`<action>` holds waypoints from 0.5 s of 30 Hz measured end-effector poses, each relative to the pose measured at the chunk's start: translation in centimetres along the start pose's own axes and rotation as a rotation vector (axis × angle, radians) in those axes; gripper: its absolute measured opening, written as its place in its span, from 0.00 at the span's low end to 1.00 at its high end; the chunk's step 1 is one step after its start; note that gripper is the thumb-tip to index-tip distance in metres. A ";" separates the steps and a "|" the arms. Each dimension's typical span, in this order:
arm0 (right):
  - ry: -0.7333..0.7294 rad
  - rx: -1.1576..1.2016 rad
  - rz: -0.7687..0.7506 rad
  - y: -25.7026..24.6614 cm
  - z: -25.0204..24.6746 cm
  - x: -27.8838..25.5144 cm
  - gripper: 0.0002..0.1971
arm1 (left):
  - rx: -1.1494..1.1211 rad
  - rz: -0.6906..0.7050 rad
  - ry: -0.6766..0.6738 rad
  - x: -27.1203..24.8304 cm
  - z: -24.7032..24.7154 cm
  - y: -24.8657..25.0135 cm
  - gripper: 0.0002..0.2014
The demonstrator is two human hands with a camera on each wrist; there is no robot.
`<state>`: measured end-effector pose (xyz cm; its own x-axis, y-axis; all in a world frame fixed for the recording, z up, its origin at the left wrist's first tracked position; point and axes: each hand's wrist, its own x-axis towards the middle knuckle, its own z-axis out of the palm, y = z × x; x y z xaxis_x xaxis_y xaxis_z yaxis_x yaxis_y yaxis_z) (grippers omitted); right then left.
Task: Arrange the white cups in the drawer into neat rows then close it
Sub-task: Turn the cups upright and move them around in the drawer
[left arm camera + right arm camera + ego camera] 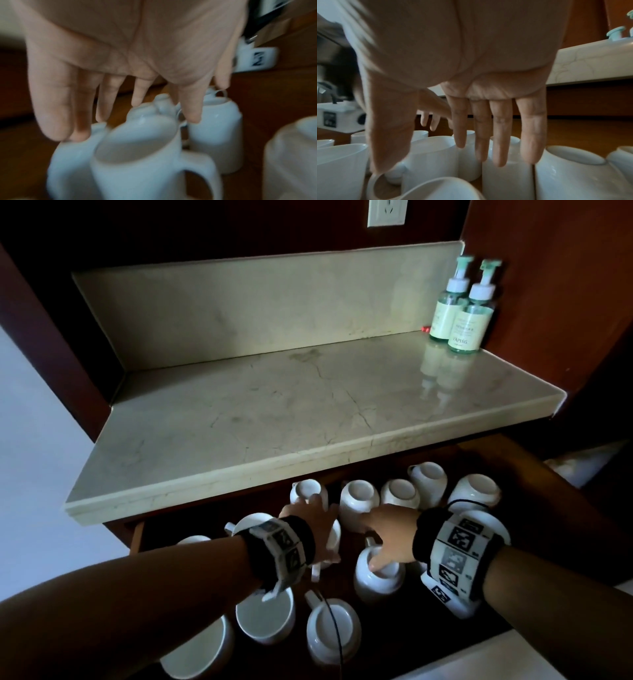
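Several white cups lie scattered in the open wooden drawer (pixel 534 501), some upright and some upside down. My left hand (pixel 308 518) hovers palm down over an upright cup (pixel 334 537), its fingers stretched toward a back-row cup (pixel 308 491). In the left wrist view the left hand (pixel 120 115) has straight, spread fingers just above a handled cup (pixel 137 155) and holds nothing. My right hand (pixel 383 539) spreads between an upturned cup (pixel 376 580), whose base the thumb touches, and another upturned cup (pixel 359 501). The right hand's fingers (pixel 481 142) hang straight over the cups.
A marble counter (pixel 308 412) overhangs the back of the drawer, right above the rear cups. Two green pump bottles (pixel 462 309) stand at its back right corner. A wall socket (pixel 387 212) is above. More cups (pixel 265 618) sit near the drawer front.
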<state>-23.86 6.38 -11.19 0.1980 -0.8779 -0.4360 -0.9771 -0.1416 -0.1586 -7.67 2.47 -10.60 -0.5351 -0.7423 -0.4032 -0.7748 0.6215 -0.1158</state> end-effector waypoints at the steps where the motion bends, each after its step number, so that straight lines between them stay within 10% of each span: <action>1: 0.009 0.008 0.001 0.3 -0.1 -0.1 0.27 | 0.061 0.082 0.071 -1.0 -0.4 0.3 0.41; 8: 0.101 0.073 0.023 1.8 -0.5 -0.2 0.26 | 0.262 0.619 -0.235 -3.0 3.9 3.2 0.31; 15: 0.113 0.123 0.014 1.5 -0.6 -0.2 0.25 | 0.154 0.508 -0.341 -2.3 4.9 3.7 0.24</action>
<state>-25.45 6.06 -10.82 0.1673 -0.9262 -0.3379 -0.9616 -0.0777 -0.2632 -7.66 7.73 -14.55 -0.6660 -0.2394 -0.7065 -0.3813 0.9233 0.0466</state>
